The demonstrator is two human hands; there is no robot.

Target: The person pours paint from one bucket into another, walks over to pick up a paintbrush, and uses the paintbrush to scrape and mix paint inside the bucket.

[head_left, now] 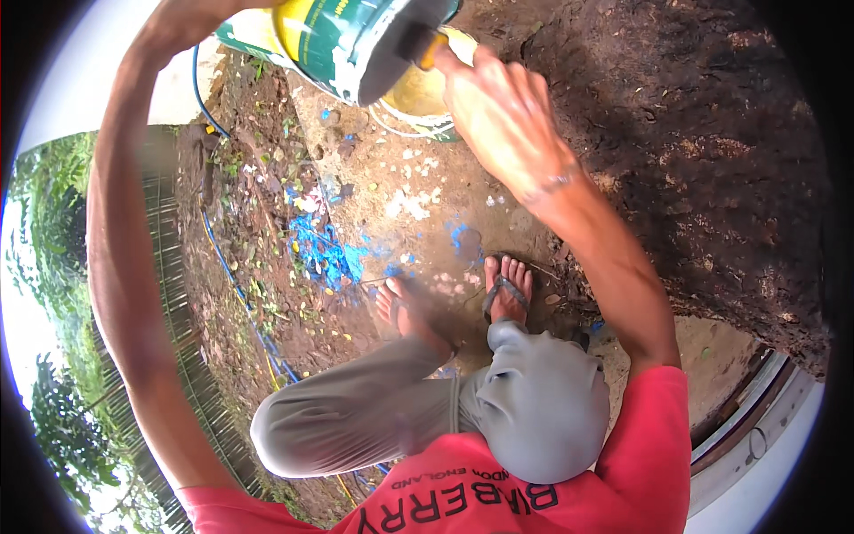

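Note:
A green, yellow and white paint bucket (pixel 311 40) is tipped on its side at the top of the view, its mouth facing right. My left hand (pixel 206 12) grips the bucket's base end; the frame edge cuts off some of its fingers. In my right hand (pixel 503 102) is a yellow-handled brush (pixel 434 51), its dark head at the tilted bucket's mouth. Below that mouth stands a second bucket (pixel 416 96) with a pale yellow inside and a white wire handle, partly hidden by the first bucket and my right hand.
Blue and white paint splashes (pixel 327 254) mark the ground before my sandalled feet (pixel 509 285). A blue hose (pixel 236 276) runs along the left, near a stick fence (pixel 173 258). A rough brown earth bank (pixel 694 160) rises at right.

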